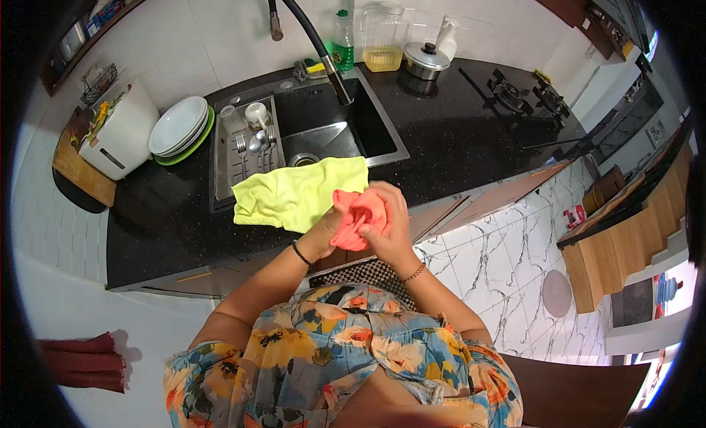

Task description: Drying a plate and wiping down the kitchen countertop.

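Between my two hands a coral-pink cloth [361,218] is bunched up in front of the counter edge. My left hand [325,235] grips its left side, partly hidden behind the folds. Around its right side curl the fingers of my right hand [392,221], the thumb pressing on the cloth's middle. Just beyond lies a yellow-green cloth [298,193], spread wrinkled over the front rim of the black sink [320,122] and the counter. It covers part of the drying tray [223,169] on the sink's left, where forks, spoons, a mug [256,116] and a glass [231,121] sit.
A black pull-down faucet [317,39] arches over the sink. Stacked white plates [179,127] and a white bin [124,135] stand left. Behind are a green soap bottle [343,44], a pitcher [384,42] and a lidded pot [426,61]. Right is a gas hob [513,100].
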The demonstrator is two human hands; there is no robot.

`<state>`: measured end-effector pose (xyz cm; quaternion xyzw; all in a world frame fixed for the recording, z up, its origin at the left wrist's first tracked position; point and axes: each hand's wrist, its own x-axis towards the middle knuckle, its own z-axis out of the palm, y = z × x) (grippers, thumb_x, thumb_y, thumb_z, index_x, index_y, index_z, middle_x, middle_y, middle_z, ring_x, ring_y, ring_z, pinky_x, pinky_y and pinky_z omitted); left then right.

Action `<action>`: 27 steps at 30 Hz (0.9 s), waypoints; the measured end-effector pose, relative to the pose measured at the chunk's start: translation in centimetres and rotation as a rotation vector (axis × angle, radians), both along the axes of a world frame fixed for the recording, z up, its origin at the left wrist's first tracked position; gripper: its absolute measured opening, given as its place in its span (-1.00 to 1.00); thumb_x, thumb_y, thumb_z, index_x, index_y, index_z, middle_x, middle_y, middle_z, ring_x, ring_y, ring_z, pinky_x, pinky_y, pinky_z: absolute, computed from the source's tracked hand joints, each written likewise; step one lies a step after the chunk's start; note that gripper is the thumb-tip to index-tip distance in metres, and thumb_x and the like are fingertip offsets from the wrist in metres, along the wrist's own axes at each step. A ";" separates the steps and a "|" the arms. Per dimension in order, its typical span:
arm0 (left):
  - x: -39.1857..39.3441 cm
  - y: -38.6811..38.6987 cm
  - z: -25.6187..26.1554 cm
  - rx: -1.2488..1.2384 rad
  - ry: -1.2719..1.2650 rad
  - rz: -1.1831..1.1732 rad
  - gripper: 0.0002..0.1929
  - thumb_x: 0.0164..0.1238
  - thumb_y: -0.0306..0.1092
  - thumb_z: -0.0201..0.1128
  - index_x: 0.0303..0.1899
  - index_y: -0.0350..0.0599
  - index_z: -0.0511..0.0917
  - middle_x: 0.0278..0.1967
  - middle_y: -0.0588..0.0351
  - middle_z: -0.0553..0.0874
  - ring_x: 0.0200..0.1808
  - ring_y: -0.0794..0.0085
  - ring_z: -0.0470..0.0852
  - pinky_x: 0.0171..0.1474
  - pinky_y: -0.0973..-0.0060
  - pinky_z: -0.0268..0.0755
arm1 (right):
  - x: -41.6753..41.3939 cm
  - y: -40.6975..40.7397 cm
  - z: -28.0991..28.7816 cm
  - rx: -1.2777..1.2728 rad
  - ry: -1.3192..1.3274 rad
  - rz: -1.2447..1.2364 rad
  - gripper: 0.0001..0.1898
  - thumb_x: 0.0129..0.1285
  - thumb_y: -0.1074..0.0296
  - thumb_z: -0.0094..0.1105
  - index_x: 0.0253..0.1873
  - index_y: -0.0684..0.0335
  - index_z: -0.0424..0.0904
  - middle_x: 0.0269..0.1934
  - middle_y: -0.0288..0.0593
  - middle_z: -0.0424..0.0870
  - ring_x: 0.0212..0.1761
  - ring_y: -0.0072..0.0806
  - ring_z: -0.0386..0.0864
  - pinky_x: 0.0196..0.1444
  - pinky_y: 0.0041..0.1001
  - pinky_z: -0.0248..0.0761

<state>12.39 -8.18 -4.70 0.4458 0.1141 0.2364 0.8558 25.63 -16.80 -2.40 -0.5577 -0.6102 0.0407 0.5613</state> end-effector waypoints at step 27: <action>0.3 15.7 3.4 0.610 0.673 0.088 -0.57 -0.05 -0.42 0.40 -0.08 -0.18 0.47 -0.27 0.19 0.61 -0.34 0.62 0.57 -0.36 0.63 0.40 | 1.2 20.9 2.4 -0.378 -0.139 0.216 -0.60 0.21 0.01 0.12 -0.43 0.28 0.44 -0.51 0.05 0.52 -0.45 0.01 0.51 -0.41 -0.23 0.32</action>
